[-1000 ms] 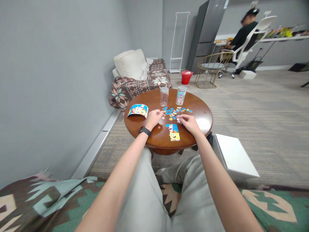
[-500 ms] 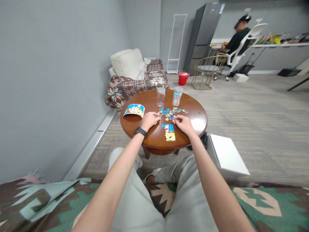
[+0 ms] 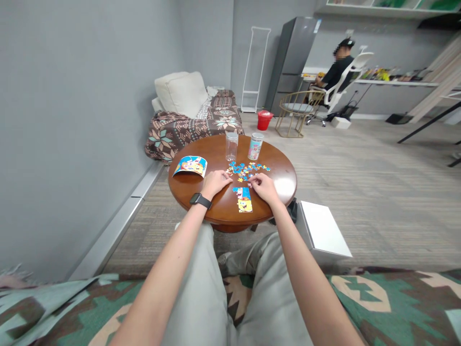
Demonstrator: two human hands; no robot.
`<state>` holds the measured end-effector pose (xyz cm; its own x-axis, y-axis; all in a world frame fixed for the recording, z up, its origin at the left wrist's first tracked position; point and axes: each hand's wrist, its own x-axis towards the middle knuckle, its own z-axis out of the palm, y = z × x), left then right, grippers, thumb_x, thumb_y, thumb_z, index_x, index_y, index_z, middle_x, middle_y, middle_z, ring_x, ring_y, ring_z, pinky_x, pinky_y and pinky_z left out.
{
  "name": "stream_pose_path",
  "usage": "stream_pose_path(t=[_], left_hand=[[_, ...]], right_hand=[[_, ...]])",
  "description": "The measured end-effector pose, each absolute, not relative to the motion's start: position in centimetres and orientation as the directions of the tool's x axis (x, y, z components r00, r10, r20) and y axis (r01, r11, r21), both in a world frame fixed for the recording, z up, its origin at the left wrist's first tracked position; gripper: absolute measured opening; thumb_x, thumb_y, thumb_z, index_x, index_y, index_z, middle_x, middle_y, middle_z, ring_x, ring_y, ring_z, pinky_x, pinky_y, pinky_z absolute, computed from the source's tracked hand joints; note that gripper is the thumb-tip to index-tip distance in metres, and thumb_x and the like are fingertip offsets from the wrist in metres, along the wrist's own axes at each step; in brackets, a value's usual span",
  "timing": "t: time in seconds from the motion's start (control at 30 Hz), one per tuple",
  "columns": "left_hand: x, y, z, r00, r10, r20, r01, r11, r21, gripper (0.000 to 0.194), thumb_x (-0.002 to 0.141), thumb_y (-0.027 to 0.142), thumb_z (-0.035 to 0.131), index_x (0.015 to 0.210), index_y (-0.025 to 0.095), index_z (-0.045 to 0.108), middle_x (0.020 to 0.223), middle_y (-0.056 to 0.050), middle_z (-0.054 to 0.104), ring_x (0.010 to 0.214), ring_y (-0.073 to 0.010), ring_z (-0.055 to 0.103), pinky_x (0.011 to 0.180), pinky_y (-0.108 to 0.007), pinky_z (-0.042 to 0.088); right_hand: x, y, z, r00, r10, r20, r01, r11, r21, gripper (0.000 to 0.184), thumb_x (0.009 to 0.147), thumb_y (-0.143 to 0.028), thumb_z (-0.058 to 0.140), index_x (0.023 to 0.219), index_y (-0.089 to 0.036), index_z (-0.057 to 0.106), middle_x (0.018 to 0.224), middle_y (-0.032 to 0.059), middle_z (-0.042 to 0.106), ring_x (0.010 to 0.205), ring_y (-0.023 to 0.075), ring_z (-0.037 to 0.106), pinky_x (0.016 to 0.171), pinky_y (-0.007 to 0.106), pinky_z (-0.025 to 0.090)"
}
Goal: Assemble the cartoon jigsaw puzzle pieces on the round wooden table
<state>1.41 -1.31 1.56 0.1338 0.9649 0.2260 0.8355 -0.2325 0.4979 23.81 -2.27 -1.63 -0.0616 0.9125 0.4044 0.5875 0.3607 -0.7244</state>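
Loose jigsaw pieces [image 3: 239,168], mostly blue and yellow, lie scattered on the round brown table [image 3: 201,146]. Nearer to me is a joined strip of puzzle [image 3: 245,201] with a yellow cartoon face at its lower end. My left hand [image 3: 216,182], a dark watch on its wrist, rests left of the loose pieces, fingers stretched out and nothing visible in them. My right hand [image 3: 263,186] is just right of the strip's top, its thumb and fingers pinched on a small pinkish puzzle piece [image 3: 249,185]. Those fingers partly cover the piece.
A clear jar [image 3: 231,148] and a printed can [image 3: 255,147] stand behind the pieces. The curved picture sheet [image 3: 190,166] lies at the table's left. A white box [image 3: 324,228] is on the floor at right. Farther back, a person [image 3: 338,67] sits at a counter.
The view has turned slightly right and up, so the scene sits farther left. My left hand has drawn back a little from the loose pieces. My right hand stays beside the strip.
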Motion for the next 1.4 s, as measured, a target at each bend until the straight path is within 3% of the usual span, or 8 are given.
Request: stream_pose_path(t=[0.1, 0.43, 0.53, 0.77, 0.9, 1.13, 1.2, 1.4], left_hand=[[1.3, -1.4, 1.4, 0.155, 0.958, 0.242, 0.836, -0.258, 0.483, 0.021, 0.084, 0.039, 0.070, 0.096, 0.023, 0.079, 0.102, -0.009, 0.077, 0.095, -0.0277, 0.069, 0.080, -0.031, 0.047], [0.2, -2.0, 0.4, 0.224, 0.947, 0.228, 0.740, -0.318, 0.592, 0.010, 0.085, 0.028, 0.069, 0.082, 0.020, 0.071, 0.090, -0.006, 0.067, 0.087, -0.0220, 0.065, 0.082, -0.031, 0.048], [-0.2, -2.1, -0.2, 0.220, 0.933, 0.287, 0.681, -0.357, 0.640, 0.014, 0.084, 0.023, 0.070, 0.097, 0.019, 0.071, 0.099, -0.006, 0.060, 0.090, -0.0200, 0.064, 0.089, -0.031, 0.049], [-0.2, -2.3, -0.3, 0.238, 0.938, 0.254, 0.700, -0.347, 0.624, 0.013, 0.085, 0.024, 0.069, 0.077, 0.019, 0.061, 0.094, -0.005, 0.058, 0.089, -0.0214, 0.061, 0.089, -0.035, 0.048], [-0.3, -2.8, -0.1, 0.262, 0.930, 0.257, 0.668, -0.367, 0.647, 0.019, 0.083, 0.021, 0.069, 0.075, 0.020, 0.052, 0.083, -0.001, 0.059, 0.083, -0.0196, 0.059, 0.081, -0.033, 0.047], [-0.6, -3.8, 1.3, 0.242, 0.959, 0.151, 0.615, -0.271, 0.741, 0.014, 0.090, 0.024, 0.061, 0.076, 0.020, 0.058, 0.081, -0.002, 0.065, 0.080, -0.0194, 0.061, 0.078, -0.032, 0.046], [-0.8, -4.0, 1.5, 0.244, 0.958, 0.151, 0.589, -0.270, 0.762, 0.022, 0.096, 0.025, 0.050, 0.079, 0.020, 0.062, 0.085, -0.003, 0.067, 0.084, -0.0194, 0.063, 0.083, -0.033, 0.048], [-1.8, -5.1, 1.5, 0.277, 0.944, 0.177, 0.600, -0.314, 0.736, 0.020, 0.088, 0.013, 0.057, 0.103, 0.019, 0.069, 0.102, -0.005, 0.060, 0.091, -0.0169, 0.063, 0.089, -0.032, 0.051]], right_hand=[[23.9, -2.1, -1.9, -0.046, 0.918, 0.393, 0.555, 0.351, -0.754, 0.018, 0.080, -0.022, 0.054, 0.081, -0.021, 0.072, 0.084, 0.0048, 0.071, 0.073, 0.0191, 0.064, 0.076, 0.033, 0.052], [24.0, -1.5, -2.0, 0.051, 0.940, 0.338, 0.502, 0.269, -0.822, 0.018, 0.077, -0.028, 0.054, 0.081, -0.022, 0.071, 0.083, 0.0031, 0.075, 0.075, 0.0189, 0.066, 0.078, 0.033, 0.053], [24.0, -1.4, -1.6, 0.087, 0.943, 0.321, 0.492, 0.240, -0.837, 0.017, 0.075, -0.025, 0.055, 0.079, -0.022, 0.071, 0.084, 0.0024, 0.075, 0.079, 0.0196, 0.067, 0.082, 0.033, 0.052], [23.7, -1.8, -0.8, 0.139, 0.950, 0.280, 0.489, 0.180, -0.853, 0.016, 0.074, -0.022, 0.055, 0.078, -0.021, 0.070, 0.082, 0.0030, 0.074, 0.077, 0.0194, 0.065, 0.079, 0.032, 0.051], [23.2, -2.1, -1.0, 0.059, 0.955, 0.291, 0.509, 0.222, -0.832, 0.016, 0.074, -0.019, 0.052, 0.076, -0.020, 0.068, 0.072, 0.0009, 0.070, 0.065, 0.0164, 0.061, 0.069, 0.029, 0.049], [23.4, -3.0, -1.1, -0.071, 0.931, 0.358, 0.545, 0.337, -0.768, 0.017, 0.081, -0.020, 0.052, 0.081, -0.020, 0.069, 0.072, 0.0014, 0.066, 0.062, 0.0156, 0.056, 0.063, 0.029, 0.044], [23.3, -3.2, -0.8, -0.091, 0.931, 0.354, 0.564, 0.341, -0.752, 0.017, 0.083, -0.020, 0.052, 0.083, -0.020, 0.068, 0.073, 0.0017, 0.066, 0.061, 0.0153, 0.056, 0.063, 0.029, 0.044], [23.2, -3.8, -0.2, -0.186, 0.906, 0.381, 0.635, 0.407, -0.657, 0.016, 0.083, -0.013, 0.053, 0.082, -0.021, 0.066, 0.079, 0.0026, 0.064, 0.069, 0.0165, 0.060, 0.066, 0.029, 0.045]])
